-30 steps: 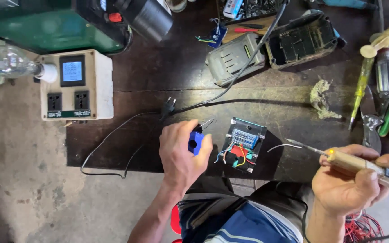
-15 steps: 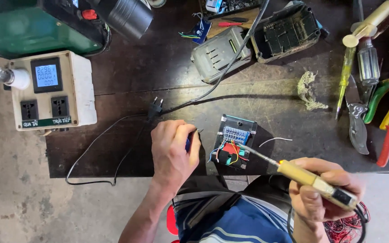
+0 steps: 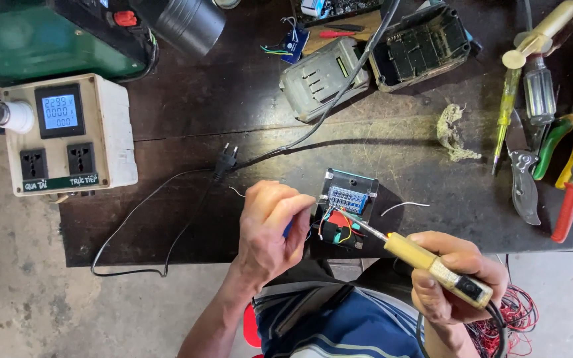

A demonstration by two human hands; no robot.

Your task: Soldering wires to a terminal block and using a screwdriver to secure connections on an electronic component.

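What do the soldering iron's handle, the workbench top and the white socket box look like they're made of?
Soldering iron in the right hand: handle looks like yellowish plastic, smooth and faintly glossy; the tip is bare metal, judging by its shine.
Workbench top: probably dark wood, matte, with a long seam and worn patches.
Socket box: seemingly off-white plastic, matte, with rounded moulded edges.

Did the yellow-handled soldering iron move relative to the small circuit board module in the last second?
Yes. The yellow-handled soldering iron in the right hand swung left; its tip now sits on the small circuit board module, where earlier it was off to the right.
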